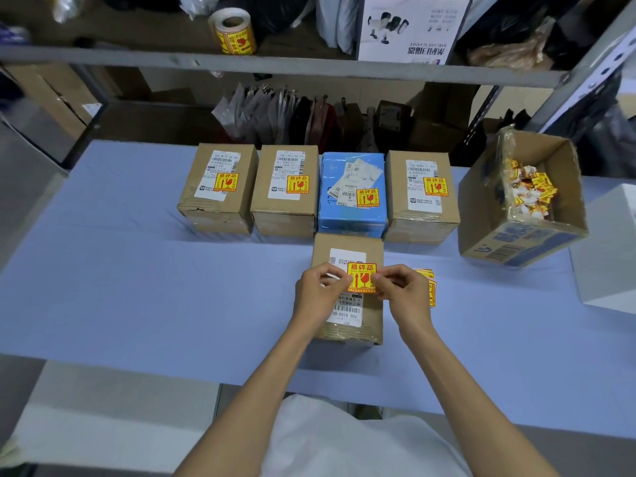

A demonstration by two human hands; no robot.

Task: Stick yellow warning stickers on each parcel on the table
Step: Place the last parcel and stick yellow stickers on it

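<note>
A brown cardboard parcel [370, 315] lies in front of me on the blue table [137, 270]. My left hand [318, 292] and my right hand [402, 290] each pinch one side of a yellow warning sticker [361, 277] held over the parcel's white label. Behind it stands a row of parcels, each with a yellow sticker: a brown one [216, 187], a second brown one [285, 191], a blue one [352, 191] and another brown one [421, 191]. Loose yellow stickers [430, 287] lie just right of my right hand.
An open carton [523, 215] with crumpled sticker backings stands at the right. A white box [609, 249] sits at the far right edge. A roll of yellow stickers [234, 31] and a scanner box [409, 27] stand on the shelf behind.
</note>
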